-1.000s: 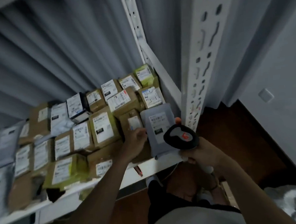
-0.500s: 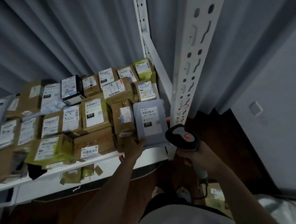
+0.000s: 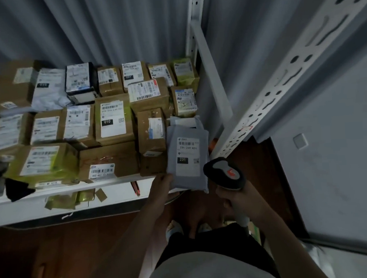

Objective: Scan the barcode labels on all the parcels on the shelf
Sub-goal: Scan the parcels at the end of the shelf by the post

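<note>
A grey plastic mailer [image 3: 187, 155] with a white label marked 231 hangs over the shelf's right front corner. My left hand [image 3: 164, 184] holds it by its lower left corner. My right hand [image 3: 236, 197] grips a black handheld barcode scanner [image 3: 224, 174] with a red mark on its head, just right of the mailer's bottom edge. Several brown cardboard parcels [image 3: 113, 119] with white barcode labels fill the white shelf [image 3: 108, 188], along with yellow-green wrapped ones [image 3: 49, 160] and a black and white box [image 3: 80, 82].
A perforated white steel upright [image 3: 281, 78] rises at the shelf's right front corner, with another post [image 3: 193, 21] behind it. Grey curtains [image 3: 108, 28] hang behind the shelf. Scraps of tape [image 3: 71, 199] dangle from the shelf edge. A wooden floor [image 3: 56, 251] and a grey wall [image 3: 328, 152] lie below and right.
The view has swung left and down. My left hand has drawn the grey mailer out toward the shelf's front edge, and the scanner has stayed close beside its lower right.
</note>
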